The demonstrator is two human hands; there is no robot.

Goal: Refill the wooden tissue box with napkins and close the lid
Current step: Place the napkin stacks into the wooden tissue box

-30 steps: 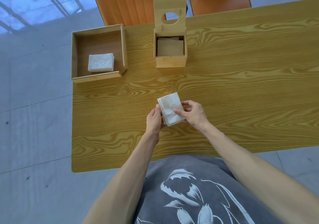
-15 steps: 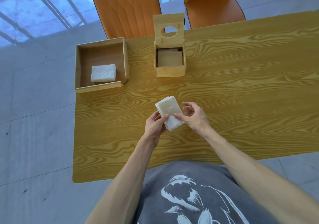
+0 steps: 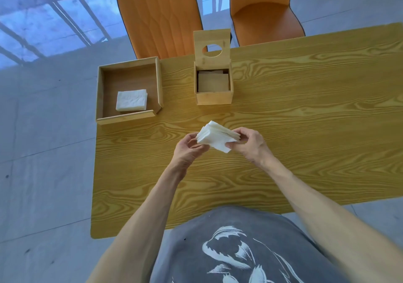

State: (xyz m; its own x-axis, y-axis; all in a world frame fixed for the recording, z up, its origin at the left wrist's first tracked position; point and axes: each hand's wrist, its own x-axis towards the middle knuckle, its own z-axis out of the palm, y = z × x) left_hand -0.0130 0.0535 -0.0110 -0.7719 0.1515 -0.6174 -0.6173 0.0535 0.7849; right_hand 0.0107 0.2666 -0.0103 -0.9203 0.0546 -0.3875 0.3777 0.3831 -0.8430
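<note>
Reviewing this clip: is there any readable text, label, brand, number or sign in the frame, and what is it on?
None can be read.
The grey shirt carries a white graphic print, no letters visible.
The wooden tissue box, its raised lid, the wooden tray, both napkin stacks, the table and the orange chairs show no markings.

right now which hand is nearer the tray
Left. The left hand sits below and just right of the tray; the right hand is farther right, across the napkins both hands hold.
</note>
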